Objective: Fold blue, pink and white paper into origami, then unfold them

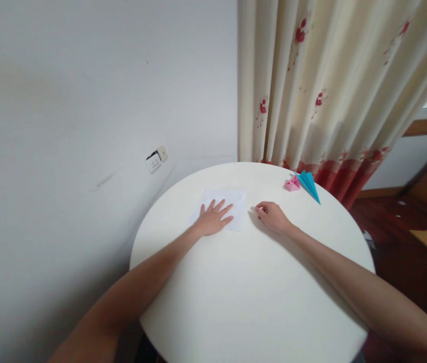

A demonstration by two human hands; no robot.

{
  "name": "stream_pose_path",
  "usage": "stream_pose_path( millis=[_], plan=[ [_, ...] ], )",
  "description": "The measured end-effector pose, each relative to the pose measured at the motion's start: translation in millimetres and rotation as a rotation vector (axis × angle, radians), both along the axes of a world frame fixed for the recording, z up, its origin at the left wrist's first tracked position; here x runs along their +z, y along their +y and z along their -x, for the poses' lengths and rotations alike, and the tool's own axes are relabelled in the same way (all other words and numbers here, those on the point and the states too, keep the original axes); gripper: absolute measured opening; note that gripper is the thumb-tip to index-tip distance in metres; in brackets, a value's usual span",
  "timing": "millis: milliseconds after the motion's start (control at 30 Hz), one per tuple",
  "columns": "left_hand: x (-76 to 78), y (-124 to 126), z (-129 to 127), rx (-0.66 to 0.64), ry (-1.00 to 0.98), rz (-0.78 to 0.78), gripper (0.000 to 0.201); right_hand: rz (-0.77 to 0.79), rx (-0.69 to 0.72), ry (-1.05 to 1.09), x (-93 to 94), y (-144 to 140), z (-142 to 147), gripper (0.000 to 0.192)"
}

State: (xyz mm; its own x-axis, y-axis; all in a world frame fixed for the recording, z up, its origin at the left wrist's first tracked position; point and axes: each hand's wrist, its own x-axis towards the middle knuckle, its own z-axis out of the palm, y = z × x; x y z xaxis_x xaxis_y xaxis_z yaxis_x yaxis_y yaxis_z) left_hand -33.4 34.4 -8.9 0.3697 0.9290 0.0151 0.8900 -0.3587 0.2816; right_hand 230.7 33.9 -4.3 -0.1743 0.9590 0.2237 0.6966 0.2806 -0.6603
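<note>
A sheet of white paper (238, 214) lies flat on the white round table (251, 297). My left hand (213, 220) is spread open on top of it, palm down, hiding its near left part. Just right of the paper, apart from it, my right hand (272, 216) hovers low or rests over the tabletop. Its fingers are curled in towards the thumb, with no object showing in them.
Near the table's far right edge sit a pink folded-paper piece (292, 183) and a blue paper plane (309, 185). A wall with a socket (153, 163) borders the left side. A flowered curtain (311, 91) hangs behind the table.
</note>
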Motion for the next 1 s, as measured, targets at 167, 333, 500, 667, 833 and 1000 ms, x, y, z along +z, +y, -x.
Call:
stream_pose_path(
  millis=[167, 333, 500, 667, 833, 1000],
  plan=[
    [15.6, 40, 73, 0.285, 0.078, 0.072, 0.076, -0.127, -0.219, -0.027, 8.5, 31, -47, 0.025],
    [22.0, 51, 115, 0.361, 0.125, 0.115, 0.086, -0.248, -0.549, -0.053, 17.2, 52, -118, 0.032],
    [26.0, 44, 110, 0.329, 0.15, 0.173, 0.094, -0.2, -0.788, -0.094, 13.1, 58, -159, 0.035],
    [34.2, 25, 73, 0.501, 0.112, 0.01, 0.112, -0.084, -0.821, -0.128, 7.1, 64, -163, 0.027],
    [34.9, -3, 8, 0.291, -0.043, -0.2, 0.063, 0.037, -0.865, -0.118, 4.9, 64, -156, 0.022],
    [24.6, -20, -22, -0.009, -0.202, -0.201, 0.047, 0.023, -0.929, -0.005, 14.6, 56, -159, 0.028]
  ],
)
